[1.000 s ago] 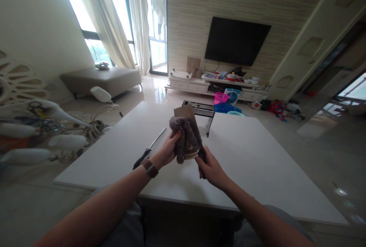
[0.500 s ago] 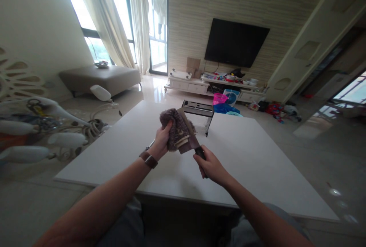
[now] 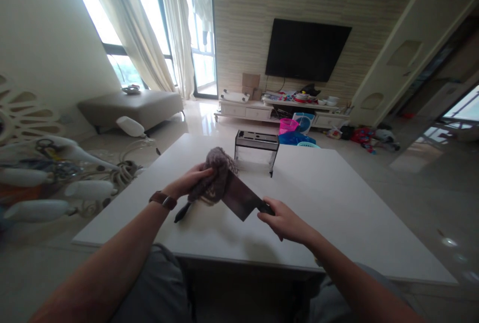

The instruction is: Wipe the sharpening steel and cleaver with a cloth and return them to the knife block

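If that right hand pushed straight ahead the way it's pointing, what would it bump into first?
Probably the fuzzy cloth in the left hand: the right hand points that way, and its cleaver seems to touch the cloth. Depth is hard to judge from this one view.

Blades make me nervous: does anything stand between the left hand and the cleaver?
Yes, the cloth. The left hand grips it, and it hides the far end of the cleaver.

The cloth (image 3: 217, 163) at the left hand (image 3: 193, 178) is greyish brown. The wall (image 3: 241, 19) beyond that hand is striped beige.
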`<state>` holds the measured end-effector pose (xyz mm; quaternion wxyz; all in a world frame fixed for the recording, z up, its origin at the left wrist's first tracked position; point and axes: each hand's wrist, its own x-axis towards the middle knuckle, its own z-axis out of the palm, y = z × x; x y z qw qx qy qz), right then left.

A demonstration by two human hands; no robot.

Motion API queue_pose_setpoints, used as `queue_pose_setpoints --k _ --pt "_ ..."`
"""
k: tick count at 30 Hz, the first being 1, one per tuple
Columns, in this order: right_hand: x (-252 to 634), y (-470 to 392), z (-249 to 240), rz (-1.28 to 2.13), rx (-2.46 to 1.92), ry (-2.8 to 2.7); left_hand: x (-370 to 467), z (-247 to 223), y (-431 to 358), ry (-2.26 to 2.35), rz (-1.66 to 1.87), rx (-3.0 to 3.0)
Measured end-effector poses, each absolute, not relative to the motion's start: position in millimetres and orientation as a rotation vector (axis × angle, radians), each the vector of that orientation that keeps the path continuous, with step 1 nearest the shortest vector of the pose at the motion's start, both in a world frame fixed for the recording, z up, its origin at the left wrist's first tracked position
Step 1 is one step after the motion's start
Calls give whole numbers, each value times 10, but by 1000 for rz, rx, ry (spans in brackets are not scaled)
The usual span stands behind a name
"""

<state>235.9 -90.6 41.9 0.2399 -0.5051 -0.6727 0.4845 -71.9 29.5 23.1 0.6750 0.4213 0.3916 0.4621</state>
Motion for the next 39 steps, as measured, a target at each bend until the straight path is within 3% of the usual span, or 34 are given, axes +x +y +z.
queue_pose_setpoints --k 4,18,28,36,39 --pt "2467 -923 390 1431 -1418 -1845 -682 193 193 922 893 1118" --pt "2288 -923 335 1047 -1443 -2003 -535 162 248 1141 1201 1435" --pt "2304 -950 344 1041 -1422 -2017 -485 269 225 1179 1330 1490" --pt "2186 -982 323 1353 -1332 -1672 -444 277 371 1102 1561 942" --pt "2196 -1000 294 1319 -1302 -1573 -348 313 341 884 1381 713"
